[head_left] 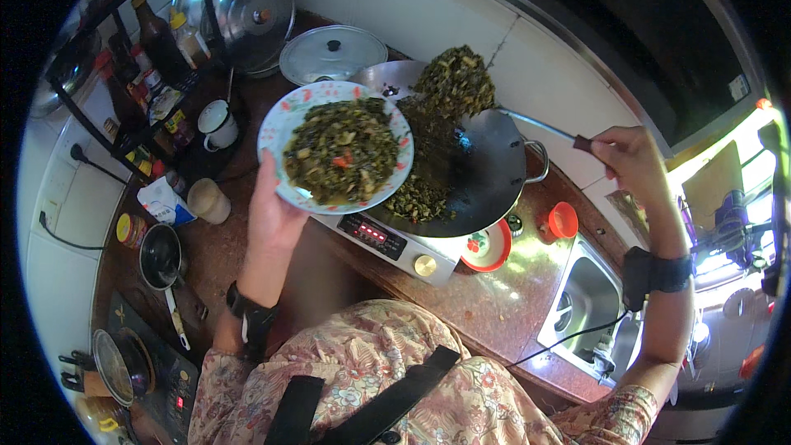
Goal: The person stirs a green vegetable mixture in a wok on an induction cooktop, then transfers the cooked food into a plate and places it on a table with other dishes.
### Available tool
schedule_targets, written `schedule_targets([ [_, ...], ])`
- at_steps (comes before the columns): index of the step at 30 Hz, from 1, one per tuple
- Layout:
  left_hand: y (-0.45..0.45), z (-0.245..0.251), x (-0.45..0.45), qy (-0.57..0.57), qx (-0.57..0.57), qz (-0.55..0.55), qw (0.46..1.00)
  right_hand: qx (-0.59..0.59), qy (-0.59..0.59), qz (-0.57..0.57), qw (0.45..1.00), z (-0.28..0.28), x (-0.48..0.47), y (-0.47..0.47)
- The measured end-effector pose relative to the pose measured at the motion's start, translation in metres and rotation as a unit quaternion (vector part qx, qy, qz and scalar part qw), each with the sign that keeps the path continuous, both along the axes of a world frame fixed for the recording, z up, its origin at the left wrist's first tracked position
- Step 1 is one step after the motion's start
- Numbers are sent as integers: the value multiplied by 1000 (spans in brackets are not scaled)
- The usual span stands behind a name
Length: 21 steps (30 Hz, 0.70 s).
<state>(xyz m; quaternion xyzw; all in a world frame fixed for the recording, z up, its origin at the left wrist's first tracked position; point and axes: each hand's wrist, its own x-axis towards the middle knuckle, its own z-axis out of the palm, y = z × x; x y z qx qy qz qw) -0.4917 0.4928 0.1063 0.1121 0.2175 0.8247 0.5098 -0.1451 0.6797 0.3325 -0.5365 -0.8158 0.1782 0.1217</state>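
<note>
My left hand (275, 216) grips the near-left rim of a white plate (272, 130) with a red floral border. Cooked chopped greens (343, 151) fill its middle, with a bit of red on top. The plate is held up in front of a wok (488, 167). In my right hand (630, 157) is the dark-tipped handle of a long metal utensil (537, 122). Its head is hidden under a heaped load of greens (456, 80) raised over the wok. More greens (417, 201) lie in the wok's bottom.
The wok sits on an induction cooker (395, 244) with a lit display. To its right are a red-rimmed bowl (488, 247), a red cup (562, 219) and a sink (584, 296). On the left stand a condiment rack (123, 154), an enamel mug (217, 123) and a small frying pan (160, 256).
</note>
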Motion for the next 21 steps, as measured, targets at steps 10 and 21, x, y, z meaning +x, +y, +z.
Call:
schedule_targets([
  [10,53,11,38,2,-2,-115,993,180,-151,147,961,42,-56,-42],
  [21,62,11,53,-28,-21,-152,988,377,-347,127,849,75,-81,-89],
])
